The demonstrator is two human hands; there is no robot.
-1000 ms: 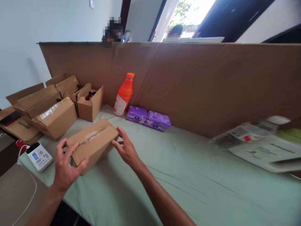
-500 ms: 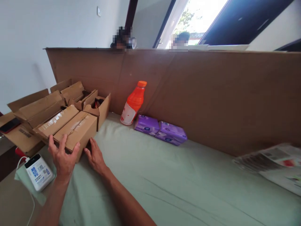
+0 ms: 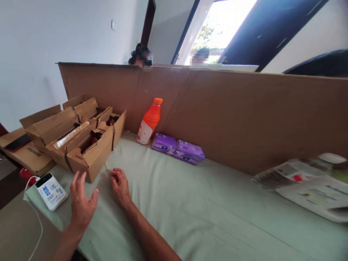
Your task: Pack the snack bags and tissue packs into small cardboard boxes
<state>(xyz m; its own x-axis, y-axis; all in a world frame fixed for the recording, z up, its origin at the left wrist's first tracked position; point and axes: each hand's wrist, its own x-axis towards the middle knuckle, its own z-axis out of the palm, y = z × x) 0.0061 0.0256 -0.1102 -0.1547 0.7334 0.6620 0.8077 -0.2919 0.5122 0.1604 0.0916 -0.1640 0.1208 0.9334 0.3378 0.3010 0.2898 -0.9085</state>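
Note:
A small cardboard box point(image 3: 91, 154) stands on the pale green tablecloth point(image 3: 190, 203), pushed up against a row of similar boxes point(image 3: 54, 130); its top flaps gape a little. My left hand point(image 3: 81, 203) hovers just in front of it, fingers spread, holding nothing. My right hand point(image 3: 119, 185) rests on the cloth to the right of the box, fingers loosely curled, touching no object.
A white power bank point(image 3: 51, 191) with a cable lies at the table's left corner. An orange bottle point(image 3: 149, 121) and purple packets point(image 3: 178, 148) sit against a tall cardboard divider point(image 3: 244, 116). Printed papers point(image 3: 307, 183) lie at right. Two people are behind the divider.
Both hands slid the box left against the other boxes, then let go and drew back toward me. The box's flaps now stand slightly apart.

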